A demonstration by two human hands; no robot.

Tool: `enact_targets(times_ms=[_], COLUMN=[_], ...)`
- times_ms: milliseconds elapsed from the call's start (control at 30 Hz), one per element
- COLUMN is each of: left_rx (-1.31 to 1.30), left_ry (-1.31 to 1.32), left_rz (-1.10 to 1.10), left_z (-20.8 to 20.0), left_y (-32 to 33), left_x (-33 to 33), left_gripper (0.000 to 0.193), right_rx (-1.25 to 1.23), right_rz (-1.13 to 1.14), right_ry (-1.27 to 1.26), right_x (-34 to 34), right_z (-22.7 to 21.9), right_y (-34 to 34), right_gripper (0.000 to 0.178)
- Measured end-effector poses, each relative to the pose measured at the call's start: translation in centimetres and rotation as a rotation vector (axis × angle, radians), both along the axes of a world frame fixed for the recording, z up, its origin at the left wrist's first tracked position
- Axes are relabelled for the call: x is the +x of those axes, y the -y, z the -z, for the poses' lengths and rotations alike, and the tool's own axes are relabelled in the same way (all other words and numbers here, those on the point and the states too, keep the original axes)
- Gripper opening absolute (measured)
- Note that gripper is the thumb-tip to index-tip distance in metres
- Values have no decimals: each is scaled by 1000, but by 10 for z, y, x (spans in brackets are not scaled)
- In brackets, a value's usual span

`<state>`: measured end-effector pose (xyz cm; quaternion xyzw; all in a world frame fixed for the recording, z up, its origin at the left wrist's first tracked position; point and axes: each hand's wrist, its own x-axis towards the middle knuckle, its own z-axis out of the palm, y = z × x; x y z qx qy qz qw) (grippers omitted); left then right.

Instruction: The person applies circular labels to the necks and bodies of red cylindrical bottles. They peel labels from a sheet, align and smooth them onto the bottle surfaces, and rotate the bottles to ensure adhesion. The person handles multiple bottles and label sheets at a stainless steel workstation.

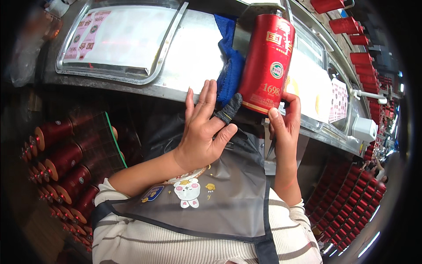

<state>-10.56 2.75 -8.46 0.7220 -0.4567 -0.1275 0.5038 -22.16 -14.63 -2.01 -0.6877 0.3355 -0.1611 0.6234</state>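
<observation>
One red bottle (266, 66), glossy, with gold lettering and a round green-and-white emblem; located at the front edge of a metal counter (191, 53), base toward the wearer, neck pointing away and leaning slightly right; whether it rests on anything cannot be told. Two bare hands: the right hand (285, 116) grips the bottle at the right corner of its base, thumb on the near face, fingers bent behind; the left hand (203, 130) is open, fingers extended, its index in a dark knitted finger cover (229, 109) at the bottle's lower left side, contact uncertain. One blue cloth (227, 66), crumpled, just left of the bottle. One shallow tray (105, 78) at the counter's left, holding a white sheet (132, 37) and pink printed labels (90, 37). Further pink labels (338, 99), right of the bottle, beside a white plastic container (365, 130). One translucent grey apron (233, 193) with cartoon motifs, over a cream striped sweater (176, 242). Several red bottles on their sides (70, 154), stacked lower left; many more in racked rows (349, 204), lower right.
</observation>
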Motion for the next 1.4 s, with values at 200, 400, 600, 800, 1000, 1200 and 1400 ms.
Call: enact_targets(times_ms=[200, 400, 600, 800, 1000, 1200, 1400], left_rx=[2, 63, 107, 184, 163, 81, -126], left_ry=[-15, 189, 406, 597, 755, 832, 392], left_rz=[-24, 1, 48, 101, 229, 249, 105], left_z=[-1, -16, -27, -55, -77, -68, -36], left_y=[4, 4, 6, 16, 37, 74, 59], left_x=[1, 6, 12, 21, 29, 20, 38], left_gripper=[38, 39, 39, 32, 47, 39, 64], right_rx=[6, 59, 29, 100, 65, -364, -250], right_rz=[19, 37, 28, -5, 6, -28, -127], right_ry=[47, 91, 70, 114, 117, -39, -66], right_x=[2, -1, 0, -4, -16, -16, -21], right_z=[1, 13, 13, 13, 24, 15, 5], right_y=[-2, -2, -4, 2, 14, 11, 25], right_gripper=[43, 43, 44, 44, 38, 30, 12])
